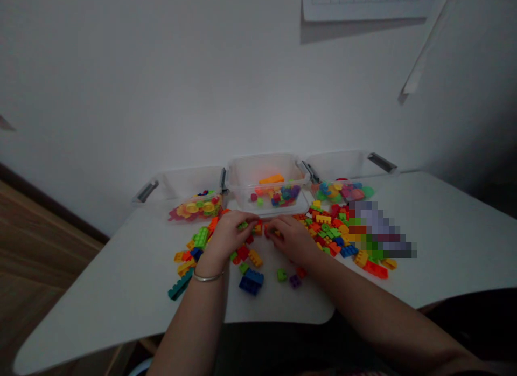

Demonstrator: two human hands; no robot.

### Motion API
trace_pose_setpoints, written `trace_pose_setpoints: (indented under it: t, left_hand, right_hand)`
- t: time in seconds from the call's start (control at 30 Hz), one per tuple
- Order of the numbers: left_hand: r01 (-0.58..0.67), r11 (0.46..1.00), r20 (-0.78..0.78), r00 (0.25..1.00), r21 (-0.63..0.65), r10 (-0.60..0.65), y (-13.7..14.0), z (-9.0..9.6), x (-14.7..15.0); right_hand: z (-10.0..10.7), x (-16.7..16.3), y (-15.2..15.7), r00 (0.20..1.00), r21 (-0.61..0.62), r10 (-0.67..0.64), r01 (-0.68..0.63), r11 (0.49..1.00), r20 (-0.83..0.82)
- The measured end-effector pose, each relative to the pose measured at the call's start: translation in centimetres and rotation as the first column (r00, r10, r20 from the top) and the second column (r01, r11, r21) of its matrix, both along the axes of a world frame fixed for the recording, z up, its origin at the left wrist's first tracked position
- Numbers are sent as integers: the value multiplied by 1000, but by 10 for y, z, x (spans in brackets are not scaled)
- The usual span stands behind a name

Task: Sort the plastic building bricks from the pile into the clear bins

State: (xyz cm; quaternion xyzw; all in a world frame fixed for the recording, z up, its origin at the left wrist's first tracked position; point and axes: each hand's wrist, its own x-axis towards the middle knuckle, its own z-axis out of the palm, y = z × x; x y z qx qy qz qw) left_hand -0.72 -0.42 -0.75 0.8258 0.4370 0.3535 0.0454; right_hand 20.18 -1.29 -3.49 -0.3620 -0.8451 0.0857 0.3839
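Observation:
Loose plastic building bricks lie around both my hands on the white table. My left hand (232,233), with a bangle on its wrist, curls its thumb and fingers at an orange brick (258,228). A green brick (243,225) shows in the gap between its thumb and index finger. Close by on the right, my right hand (291,237) is bent inward, its fingertips pinched at a small red brick (266,230) that they partly hide. Nearer me lie a dark blue brick (251,282), a small green brick (281,274) and a purple brick (295,281).
Three clear bins stand along the wall: left (181,182), middle (266,163) and right (339,163), each with colourful pieces inside. Brick piles spread to both sides, with a long teal brick (180,285) at left. A pixelated patch (379,225) covers part of the right pile.

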Motion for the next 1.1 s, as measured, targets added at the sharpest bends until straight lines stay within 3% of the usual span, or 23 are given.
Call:
trace_pose_setpoints:
  t: [0.2, 0.57, 0.7, 0.8, 0.87, 0.93, 1.0, 1.1]
  left_hand:
    - [141, 969, 127, 985, -204, -117, -9, 3, 15]
    - [173, 925, 269, 960, -340, -81, -12, 0, 20]
    - [81, 967, 305, 952, -240, -4, -11, 3, 14]
    - [-132, 990, 350, 930, 42, 109, -8, 6, 4]
    - [-315, 914, 411, 891, 254, 193, -6, 7, -4]
    - [-481, 803, 493, 825, 351, 278, -3, 8, -13]
    - [-609, 717, 573, 739, 341, 355, -2, 8, -21]
    - [-731, 628, 651, 617, 265, 443, -1, 9, -32]
  right_hand:
    - [0, 4, -1, 988, 68, 35, -25, 997, -152]
    - [-2, 7, 1, 967, 104, 143, -123, 987, -211]
    - [1, 10, -1, 977, 135, 131, -108, 985, -168]
    - [3, 13, -2, 986, 162, 99, -77, 984, -134]
    - [4, 15, -2, 988, 163, 89, -69, 984, -124]
    - [4, 17, -2, 990, 156, 83, -64, 986, -118]
    - [4, 19, -2, 991, 147, 71, -54, 988, -114]
    - [4, 21, 0, 993, 140, 48, -32, 990, -111]
